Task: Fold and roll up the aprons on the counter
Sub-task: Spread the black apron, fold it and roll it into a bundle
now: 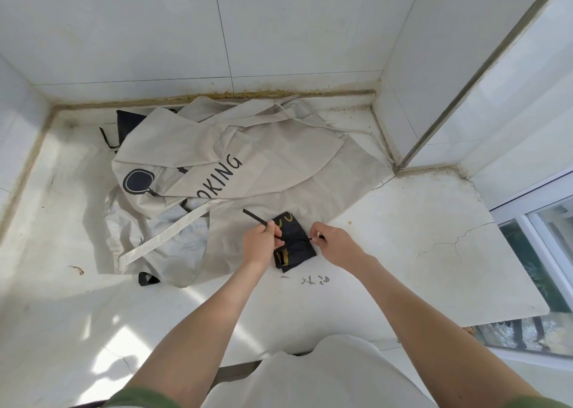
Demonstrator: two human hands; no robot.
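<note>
1. The black apron (296, 248), folded into a small bundle with yellow print, lies on the white counter (403, 237), touching the near edge of the beige aprons (232, 159)
2. The left hand (262, 243) grips the black strap (255, 217), which sticks out to the far left
3. The right hand (333, 243) pinches a strap end at the bundle's right side
4. The beige aprons lie crumpled, reaching to the far wall
</note>
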